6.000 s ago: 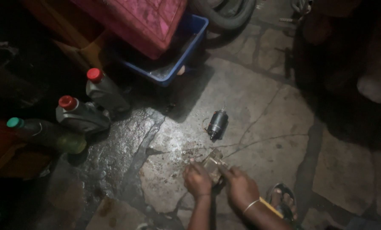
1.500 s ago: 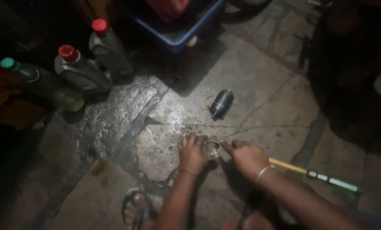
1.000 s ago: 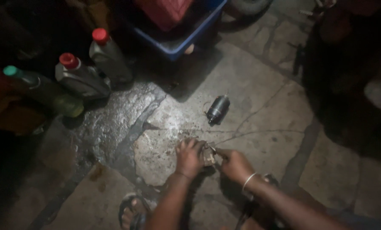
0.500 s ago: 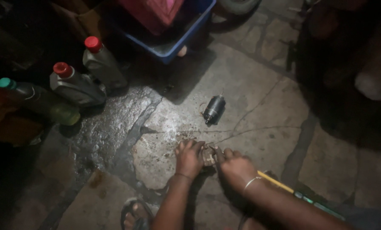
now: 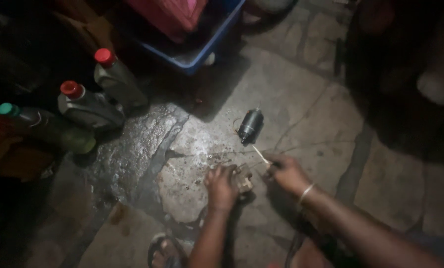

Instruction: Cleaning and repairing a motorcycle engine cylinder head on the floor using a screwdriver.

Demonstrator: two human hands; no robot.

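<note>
Head view, lower centre: the left hand clamps a small metal part against the stone floor; the right hand pinches a thin pale stick beside it; a dark cylindrical motor lies apart above, untouched; work looks midway.

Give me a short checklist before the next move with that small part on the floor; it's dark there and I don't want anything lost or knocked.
1. Left hand has a grip on the small metal part: ok, it rests on the stone floor under the fingers.
2. Right hand holds its thin pale stick: ok, tip points toward the dark cylinder.
3. Dark cylinder lies apart from both hands: ok.
4. Red-capped grey bottles stand away from the hands: ok.
5. Floor dry at the work spot: not ok, wet sheen and specks.
6. Enough light on the part's details: cannot tell, blurred and dim.
</note>
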